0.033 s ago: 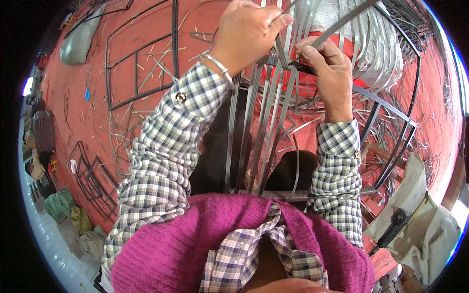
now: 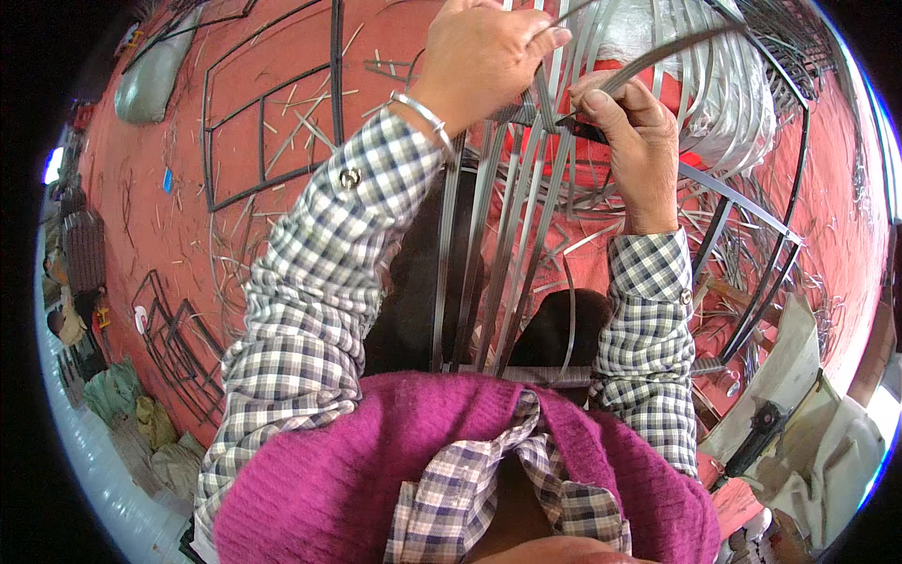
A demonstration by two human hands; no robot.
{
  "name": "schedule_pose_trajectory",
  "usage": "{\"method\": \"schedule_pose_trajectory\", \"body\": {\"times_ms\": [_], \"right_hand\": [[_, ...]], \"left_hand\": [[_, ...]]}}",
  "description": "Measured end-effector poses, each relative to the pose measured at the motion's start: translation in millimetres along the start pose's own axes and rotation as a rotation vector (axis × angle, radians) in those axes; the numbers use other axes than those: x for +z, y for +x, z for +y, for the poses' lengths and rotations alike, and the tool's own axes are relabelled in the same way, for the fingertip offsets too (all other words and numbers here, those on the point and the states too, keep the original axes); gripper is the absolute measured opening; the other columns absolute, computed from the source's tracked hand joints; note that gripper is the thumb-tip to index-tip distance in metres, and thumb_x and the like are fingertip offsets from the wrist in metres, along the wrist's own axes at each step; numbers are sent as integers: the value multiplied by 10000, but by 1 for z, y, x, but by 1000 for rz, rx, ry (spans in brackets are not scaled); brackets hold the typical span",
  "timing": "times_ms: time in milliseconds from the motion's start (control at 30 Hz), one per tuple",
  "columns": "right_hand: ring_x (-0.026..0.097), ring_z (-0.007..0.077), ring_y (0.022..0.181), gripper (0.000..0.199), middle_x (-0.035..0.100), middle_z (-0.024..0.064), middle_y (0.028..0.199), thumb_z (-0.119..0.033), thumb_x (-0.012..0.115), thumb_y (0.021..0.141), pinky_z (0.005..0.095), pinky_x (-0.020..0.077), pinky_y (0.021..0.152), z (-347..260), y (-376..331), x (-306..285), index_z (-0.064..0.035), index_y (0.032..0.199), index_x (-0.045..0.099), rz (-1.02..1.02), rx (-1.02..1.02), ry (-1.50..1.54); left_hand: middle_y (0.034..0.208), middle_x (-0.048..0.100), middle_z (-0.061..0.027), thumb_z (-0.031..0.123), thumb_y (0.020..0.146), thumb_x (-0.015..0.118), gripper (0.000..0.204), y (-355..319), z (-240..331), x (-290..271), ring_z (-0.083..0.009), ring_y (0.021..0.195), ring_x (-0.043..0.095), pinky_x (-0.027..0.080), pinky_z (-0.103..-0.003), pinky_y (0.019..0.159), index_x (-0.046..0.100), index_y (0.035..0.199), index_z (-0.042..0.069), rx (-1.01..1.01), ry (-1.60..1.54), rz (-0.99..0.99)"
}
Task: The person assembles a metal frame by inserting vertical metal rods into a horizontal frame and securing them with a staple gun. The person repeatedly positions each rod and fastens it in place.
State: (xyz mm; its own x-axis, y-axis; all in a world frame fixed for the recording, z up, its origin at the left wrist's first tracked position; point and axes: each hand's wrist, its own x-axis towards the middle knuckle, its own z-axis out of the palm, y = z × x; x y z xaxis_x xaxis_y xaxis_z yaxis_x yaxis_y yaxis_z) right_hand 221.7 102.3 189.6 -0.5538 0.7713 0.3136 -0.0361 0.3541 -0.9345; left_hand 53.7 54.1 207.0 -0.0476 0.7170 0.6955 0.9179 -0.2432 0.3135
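Observation:
Flat grey strips (image 2: 512, 235) run lengthwise from near my lap up to a dark frame bar (image 2: 587, 132). My right hand (image 2: 637, 141) pinches a grey weaving strip (image 2: 662, 52) beside the bar; its loose part arcs up and to the right. Left of it, my left hand (image 2: 484, 58) is closed at the bar, thumb and fingers pressed together over the strips. A short slanting strip (image 2: 544, 99) crosses just under its thumb. The left fingertips are partly hidden, so what exactly they grip is unclear.
A bundle of pale strips in clear wrap (image 2: 723, 113) lies at the far right. Dark metal frames (image 2: 263, 141) rest on the red floor (image 2: 169, 226) among strip scraps. A black-handled tool (image 2: 759, 437) lies on pale cloth at the near right.
The strip in my right hand was nearly straight and now bows in an arc. My left hand and forearm have shifted slightly; the right hand stays in place.

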Motion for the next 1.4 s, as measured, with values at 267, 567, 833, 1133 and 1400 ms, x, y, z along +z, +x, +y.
{"method": "schedule_pose_trajectory", "body": {"times_ms": [267, 567, 833, 1133, 1400], "right_hand": [[495, 62, 608, 183, 566, 14, 655, -153, 577, 869, 220, 422, 573, 9, -2, 0, 7, 784, 601, 12, 19, -69], [602, 362, 701, 240, 620, 172, 732, -263, 480, 850, 439, 467, 619, -2, -3, 8, -87, 870, 641, -59, -83, -667], [603, 357, 658, 245, 613, 153, 667, -286, 544, 759, 454, 457, 605, -9, -7, 6, -78, 850, 635, -309, -44, -804], [597, 383, 694, 285, 608, 192, 691, -313, 512, 773, 491, 449, 640, -10, -5, 9, -78, 882, 628, -337, 18, -826], [595, 384, 720, 283, 612, 187, 714, -309, 511, 796, 482, 449, 650, -11, -7, 10, -83, 928, 618, -337, -7, -793]], "left_hand": [[575, 566, -126, 298, 870, 502, 289, 13, -15, 18, -317, 568, 578, 436, -425, 542, 554, 678, 89, 114, 175, -366], [596, 584, -139, 305, 866, 494, 304, 0, -14, 21, -336, 558, 589, 443, -432, 501, 576, 685, 75, -22, 12, -210], [577, 524, -82, 231, 841, 552, 254, -10, -13, 6, -259, 638, 536, 404, -405, 759, 570, 633, 87, 54, 159, 80], [569, 511, -77, 192, 857, 561, 251, -20, -12, 1, -264, 626, 518, 369, -396, 802, 563, 643, 61, -21, -114, 97], [640, 575, -46, 272, 872, 564, 266, -37, -7, -10, -220, 678, 550, 423, -332, 724, 621, 709, 70, 104, -153, -87]]}}
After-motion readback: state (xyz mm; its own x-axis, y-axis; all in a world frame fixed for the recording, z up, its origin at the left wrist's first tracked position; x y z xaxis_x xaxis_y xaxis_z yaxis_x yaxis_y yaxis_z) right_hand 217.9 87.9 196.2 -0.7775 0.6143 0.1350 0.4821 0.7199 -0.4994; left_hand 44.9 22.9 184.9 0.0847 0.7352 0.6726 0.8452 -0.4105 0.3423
